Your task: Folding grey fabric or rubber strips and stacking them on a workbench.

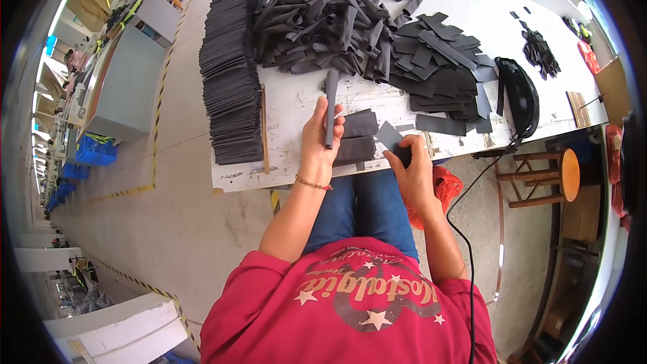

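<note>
My left hand (pixel 319 136) is closed around a dark grey rolled strip (pixel 331 104) that it holds upright above the white table (pixel 296 98). My right hand (pixel 412 165) grips a flat dark grey piece (pixel 389 135) at the table's near edge. Between the hands lie two small stacks of flat dark pieces (pixel 357 136). Behind them is a heap of curled dark strips (pixel 320 23), and to its right a pile of flat dark pieces (pixel 441 61).
A tall row of stacked dark sheets (pixel 229 67) lines the table's left side. A black device (pixel 519 94) with a cable (pixel 472 189) sits at the right, near a wooden stool (pixel 549 175). An orange bag (pixel 445 185) lies by my knee. Other worktables stand at far left.
</note>
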Action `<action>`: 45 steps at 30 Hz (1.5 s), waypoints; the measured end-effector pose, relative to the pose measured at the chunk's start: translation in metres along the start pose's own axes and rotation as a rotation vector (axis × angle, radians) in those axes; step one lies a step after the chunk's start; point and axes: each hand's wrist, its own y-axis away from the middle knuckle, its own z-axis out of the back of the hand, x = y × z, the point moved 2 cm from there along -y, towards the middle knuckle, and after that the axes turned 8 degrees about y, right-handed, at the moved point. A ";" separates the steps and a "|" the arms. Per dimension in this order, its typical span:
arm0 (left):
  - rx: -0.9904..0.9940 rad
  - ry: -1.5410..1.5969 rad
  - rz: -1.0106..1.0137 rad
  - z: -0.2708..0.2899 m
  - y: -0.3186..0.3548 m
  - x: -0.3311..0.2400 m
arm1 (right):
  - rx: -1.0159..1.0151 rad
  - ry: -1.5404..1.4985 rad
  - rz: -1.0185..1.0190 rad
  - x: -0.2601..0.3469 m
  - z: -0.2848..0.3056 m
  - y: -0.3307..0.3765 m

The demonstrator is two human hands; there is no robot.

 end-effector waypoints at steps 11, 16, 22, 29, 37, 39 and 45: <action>0.100 -0.148 0.039 -0.008 0.024 -0.006 | 0.101 -0.172 0.044 0.043 0.010 0.005; 0.160 -0.091 0.122 -0.014 0.034 -0.002 | 0.027 -0.146 0.049 0.047 0.006 0.001; 0.131 -0.211 0.010 -0.013 0.037 -0.005 | -0.023 -0.074 0.149 0.044 0.006 0.000; 0.098 -0.223 0.009 -0.006 0.029 -0.018 | 0.032 -0.127 0.052 0.048 0.024 -0.006; 0.064 -0.253 0.064 -0.008 0.029 -0.015 | -0.084 0.073 0.316 0.054 0.018 -0.017; 0.069 -0.258 0.069 -0.009 0.031 -0.013 | -0.119 0.122 0.394 0.055 0.018 -0.020; 0.082 -0.285 -0.002 -0.026 0.048 -0.008 | -0.224 0.288 0.530 0.057 0.011 -0.019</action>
